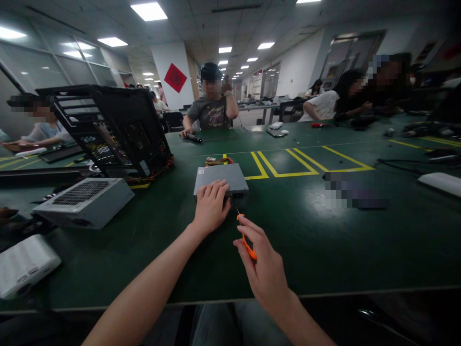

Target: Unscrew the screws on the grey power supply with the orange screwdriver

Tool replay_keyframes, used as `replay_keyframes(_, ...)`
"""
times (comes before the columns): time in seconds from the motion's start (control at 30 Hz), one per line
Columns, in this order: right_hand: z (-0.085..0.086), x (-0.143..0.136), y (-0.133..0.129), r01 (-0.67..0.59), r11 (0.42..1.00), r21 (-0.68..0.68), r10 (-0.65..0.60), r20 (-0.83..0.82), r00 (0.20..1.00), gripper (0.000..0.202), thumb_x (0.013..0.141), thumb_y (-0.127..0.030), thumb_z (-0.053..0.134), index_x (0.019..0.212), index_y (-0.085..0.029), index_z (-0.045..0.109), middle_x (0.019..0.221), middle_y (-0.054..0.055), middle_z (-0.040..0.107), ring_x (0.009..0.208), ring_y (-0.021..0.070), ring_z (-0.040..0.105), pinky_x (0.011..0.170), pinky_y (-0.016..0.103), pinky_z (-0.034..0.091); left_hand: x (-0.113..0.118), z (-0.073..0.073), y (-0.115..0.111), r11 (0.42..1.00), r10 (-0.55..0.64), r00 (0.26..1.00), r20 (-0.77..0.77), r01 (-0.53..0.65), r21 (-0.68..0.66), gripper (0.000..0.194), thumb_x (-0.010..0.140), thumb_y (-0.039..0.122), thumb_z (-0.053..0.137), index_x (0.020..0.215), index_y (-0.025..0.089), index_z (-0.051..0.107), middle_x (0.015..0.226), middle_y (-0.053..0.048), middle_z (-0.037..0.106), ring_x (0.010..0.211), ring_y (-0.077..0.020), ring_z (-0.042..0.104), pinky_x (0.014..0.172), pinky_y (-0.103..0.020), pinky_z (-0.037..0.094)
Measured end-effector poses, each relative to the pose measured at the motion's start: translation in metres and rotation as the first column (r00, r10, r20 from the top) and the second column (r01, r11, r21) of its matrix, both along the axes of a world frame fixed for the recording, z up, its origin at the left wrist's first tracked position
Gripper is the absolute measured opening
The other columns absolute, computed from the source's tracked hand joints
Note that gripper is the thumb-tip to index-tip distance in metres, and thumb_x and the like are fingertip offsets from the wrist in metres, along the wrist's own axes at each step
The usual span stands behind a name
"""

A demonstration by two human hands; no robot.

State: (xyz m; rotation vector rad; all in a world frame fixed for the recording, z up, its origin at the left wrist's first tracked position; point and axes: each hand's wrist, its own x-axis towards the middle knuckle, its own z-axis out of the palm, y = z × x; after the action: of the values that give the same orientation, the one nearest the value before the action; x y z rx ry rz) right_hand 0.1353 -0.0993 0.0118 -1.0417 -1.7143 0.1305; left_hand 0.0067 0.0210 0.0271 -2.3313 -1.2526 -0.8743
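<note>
A grey metal computer power supply [236,174] lies on the green table in front of me, with a bundle of coloured wires [219,161] at its far side. My left hand [212,204] grips its near edge, fingers over the top and thumb down by the front face. In my right hand [261,259], a screwdriver [248,246] with an orange handle is held between thumb and fingers. Its thin shaft points up and away, towards the near right corner of the power supply. Whether the tip touches the casing I cannot tell.
To the left stand a black computer case [118,129], another power supply [86,202] with a grille and a white power strip [27,264]. Yellow tape [288,174] marks the table [324,250]. A person [212,108] sits opposite, one hand on a dark tool [192,138].
</note>
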Motion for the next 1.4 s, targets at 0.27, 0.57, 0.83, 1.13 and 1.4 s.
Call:
replay_keyframes(0.27,0.048,0.033,0.017,-0.221,0.968,0.116,0.146,0.458,0.877,0.024,0.085,-0.020,0.040,0.105,-0.011,0.048,0.112,0.019,0.056,0.101,0.0203,0.058,0.074,0.029,0.051,-0.001,-0.003,0.003,1.000,-0.001,1.000,-0.008,0.002,0.014,0.033,0.084,0.023,0.046,0.116,0.019,0.049,0.124,-0.008,0.054,0.117,-0.0241,0.046,0.094,-0.041,0.030)
replay_keyframes(0.57,0.029,0.057,0.054,-0.421,0.729,0.540,0.026,0.592,0.805,0.023,0.079,-0.034,0.060,0.093,-0.016,0.054,0.096,0.012,0.066,0.064,0.0114,0.059,0.052,0.023,0.043,0.000,0.000,0.001,1.000,-0.004,1.000,-0.004,0.004,0.003,0.032,0.084,0.024,0.046,0.116,0.019,0.049,0.124,-0.008,0.054,0.117,-0.0241,0.046,0.094,-0.041,0.030)
replay_keyframes(0.83,0.025,0.067,0.044,-0.479,0.801,0.359,0.192,0.603,0.774,0.033,0.084,-0.028,0.044,0.112,-0.014,0.051,0.107,0.016,0.061,0.085,0.0179,0.063,0.063,0.027,0.050,0.001,-0.001,0.000,1.000,0.004,1.000,0.006,-0.004,0.000,0.032,0.084,0.024,0.046,0.116,0.020,0.049,0.125,-0.008,0.053,0.118,-0.0239,0.044,0.095,-0.041,0.030)
replay_keyframes(1.13,0.016,0.059,0.046,-0.450,0.846,0.286,0.308,0.427,0.850,0.037,0.078,-0.044,0.058,0.102,-0.021,0.042,0.105,0.013,0.063,0.093,0.0194,0.064,0.069,0.029,0.053,-0.002,-0.001,-0.002,1.000,0.007,1.000,0.009,-0.007,-0.009,0.032,0.084,0.024,0.046,0.116,0.019,0.050,0.125,-0.008,0.053,0.119,-0.0225,0.044,0.095,-0.039,0.030)
replay_keyframes(1.4,0.019,0.056,0.043,-0.494,0.818,0.293,0.233,0.618,0.751,0.037,0.079,-0.032,0.055,0.111,-0.017,0.047,0.109,0.018,0.059,0.087,0.0207,0.063,0.065,0.030,0.052,-0.003,0.000,-0.003,1.000,-0.004,1.000,0.006,0.004,-0.010,0.032,0.085,0.025,0.045,0.116,0.018,0.050,0.126,-0.008,0.053,0.120,-0.0223,0.043,0.095,-0.039,0.030)
